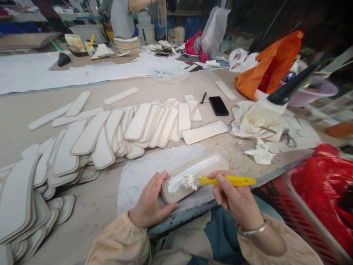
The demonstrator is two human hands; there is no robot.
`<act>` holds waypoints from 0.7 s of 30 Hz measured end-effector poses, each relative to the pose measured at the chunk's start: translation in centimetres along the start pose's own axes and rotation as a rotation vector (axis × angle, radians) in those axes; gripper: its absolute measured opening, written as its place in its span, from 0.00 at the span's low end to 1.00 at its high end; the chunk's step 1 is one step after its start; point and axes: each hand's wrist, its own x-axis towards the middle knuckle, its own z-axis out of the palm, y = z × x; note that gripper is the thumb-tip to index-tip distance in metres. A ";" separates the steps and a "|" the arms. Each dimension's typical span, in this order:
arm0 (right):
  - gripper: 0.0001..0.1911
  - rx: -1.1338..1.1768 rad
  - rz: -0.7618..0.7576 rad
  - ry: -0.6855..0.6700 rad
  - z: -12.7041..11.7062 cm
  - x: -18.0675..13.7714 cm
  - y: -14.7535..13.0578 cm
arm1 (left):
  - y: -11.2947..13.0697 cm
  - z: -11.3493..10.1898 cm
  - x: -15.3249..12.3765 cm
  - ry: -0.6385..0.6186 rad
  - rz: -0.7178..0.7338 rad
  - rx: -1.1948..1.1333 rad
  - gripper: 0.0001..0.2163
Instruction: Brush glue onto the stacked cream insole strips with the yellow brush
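My right hand grips the yellow handle of a brush. Its bristles, thick with white paste, rest on a long beige panel with rounded corners. A glossy white streak of paste runs along the panel's upper face. Around the panel's left end, my left hand holds it with fingers at the far edge and thumb at the near one. Beneath the panel lies a white sheet at the table's front edge. Many similar pale panels are heaped and overlapping to the left and behind.
A black phone lies behind the panels. On the right are a paste-smeared container, scissors, crumpled paper and an orange bag. A red basket stands beside my right arm. Another person works across the table.
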 end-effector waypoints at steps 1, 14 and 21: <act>0.26 0.025 0.032 -0.053 1.1 -0.2 0.2 | 0.0 0.0 0.0 0.003 0.001 -0.006 0.43; 0.27 -0.168 0.099 -0.078 -0.8 1.0 0.6 | 0.1 0.0 0.1 0.003 0.004 0.031 0.43; 0.25 -0.332 -0.071 0.151 -6.6 3.2 0.3 | -0.5 0.4 -0.3 0.010 0.015 0.100 0.41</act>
